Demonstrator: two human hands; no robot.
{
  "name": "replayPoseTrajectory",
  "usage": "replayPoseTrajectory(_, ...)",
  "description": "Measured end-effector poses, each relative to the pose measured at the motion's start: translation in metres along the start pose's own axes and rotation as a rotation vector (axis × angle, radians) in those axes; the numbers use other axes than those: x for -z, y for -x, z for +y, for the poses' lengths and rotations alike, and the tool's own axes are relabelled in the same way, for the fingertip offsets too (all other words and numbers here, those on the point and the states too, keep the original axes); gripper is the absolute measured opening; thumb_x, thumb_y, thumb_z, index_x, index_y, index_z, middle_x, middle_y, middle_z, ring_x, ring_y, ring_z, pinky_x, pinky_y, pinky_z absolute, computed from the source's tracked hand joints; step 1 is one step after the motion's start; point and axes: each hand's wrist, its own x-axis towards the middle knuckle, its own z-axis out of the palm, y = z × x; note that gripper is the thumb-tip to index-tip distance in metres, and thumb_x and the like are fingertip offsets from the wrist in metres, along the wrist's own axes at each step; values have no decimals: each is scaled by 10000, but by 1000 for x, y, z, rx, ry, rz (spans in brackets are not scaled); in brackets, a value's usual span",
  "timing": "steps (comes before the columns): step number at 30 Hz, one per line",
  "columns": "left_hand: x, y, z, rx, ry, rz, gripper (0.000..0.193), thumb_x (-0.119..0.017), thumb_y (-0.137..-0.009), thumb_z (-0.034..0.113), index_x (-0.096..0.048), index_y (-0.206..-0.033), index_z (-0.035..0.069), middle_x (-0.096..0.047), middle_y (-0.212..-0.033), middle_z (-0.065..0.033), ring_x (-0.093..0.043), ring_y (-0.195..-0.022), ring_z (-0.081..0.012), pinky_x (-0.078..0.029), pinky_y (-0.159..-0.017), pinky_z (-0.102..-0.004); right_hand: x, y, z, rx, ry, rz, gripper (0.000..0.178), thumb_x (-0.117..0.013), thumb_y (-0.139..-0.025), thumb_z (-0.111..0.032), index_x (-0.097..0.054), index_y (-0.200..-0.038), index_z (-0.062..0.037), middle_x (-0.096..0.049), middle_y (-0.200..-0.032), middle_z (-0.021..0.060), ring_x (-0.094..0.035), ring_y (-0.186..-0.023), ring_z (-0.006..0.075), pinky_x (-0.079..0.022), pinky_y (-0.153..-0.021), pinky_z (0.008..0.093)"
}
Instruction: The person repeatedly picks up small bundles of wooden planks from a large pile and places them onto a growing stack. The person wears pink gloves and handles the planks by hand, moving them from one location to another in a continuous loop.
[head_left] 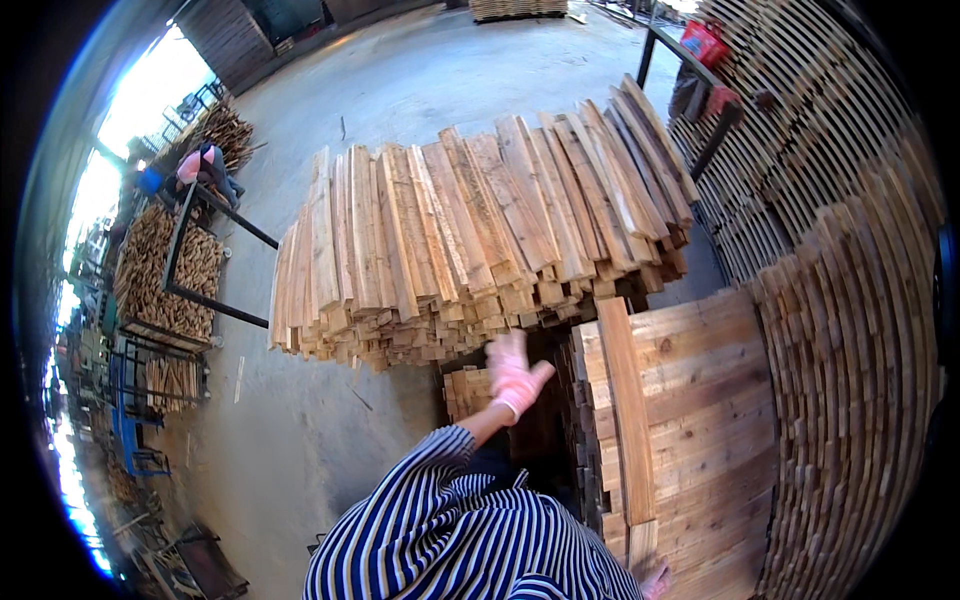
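My left hand [515,378], in a pink and white glove, reaches forward with its fingers apart and nothing in them. It is in front of the near ends of a large pile of rough wooden boards [470,215]. My right hand [656,580] shows only in part at the lower edge, slightly blurred, beside the end of a short pale board [643,545]; its grip is hidden. That board lies in line with a longer, darker board [627,410] along the left side of a flat-topped board stack [710,400].
A tall wall of stacked boards [840,400] rises on the right. Black metal frame bars [215,305] flank the pile. A smaller board stack [466,392] stands low under the pile. At the far left another person [203,170] bends near wood heaps [165,265].
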Motion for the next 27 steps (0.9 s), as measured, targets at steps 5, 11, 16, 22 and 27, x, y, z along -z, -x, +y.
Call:
replayPoseTrajectory(5,35,-96,-112,1142,1041,434,1191,-901,-718,534,-261,-1561,-12,-371,-1593,-240,-438,-1419,-331,-360,-1168,-411,-50,-15,-99,142,-298,-24,1012,-838,-759,-261,-300,-1607,-136,-381,-1512,255,-530,-1218,397,-424,-1074,483)
replayPoseTrajectory(11,86,-115,-172,1041,838,467,1151,-922,-700,498,-313,-1520,-31,-495,-1483,-274,-516,-1332,-354,-424,-1093,-430,-64,-30,-284,251,-347,-312,909,-796,-792,-205,-352,-1578,-102,-483,-1448,218,-562,-1206,351,-445,-1067,465)
replayPoseTrajectory(16,140,-110,-181,790,702,190,909,-881,-768,439,-484,-1385,-98,-633,-1325,-267,-611,-1207,-382,-458,-1051,-431,-88,-59,-459,667,-401,-514,858,-772,-849,-223,-347,-1578,-74,-526,-1436,211,-599,-1178,320,-474,-1049,420)
replayPoseTrajectory(22,183,-39,-119,314,1277,-566,435,-797,-859,359,-641,-1106,36,-692,-976,-54,-625,-850,-199,-544,-752,-362,-158,-64,-627,478,-717,-1264,832,-671,-987,-390,-238,-1615,-56,-455,-1534,178,-495,-1349,258,-424,-1103,379)
replayPoseTrajectory(27,250,-60,-186,-6,234,-544,595,-789,-838,398,-638,-1282,32,-651,-1302,-160,-637,-1146,-277,-519,-981,-378,-182,-34,-663,675,-500,-1351,966,-714,-949,-319,-118,-1613,51,-343,-1585,192,-384,-1429,247,-333,-1165,331)
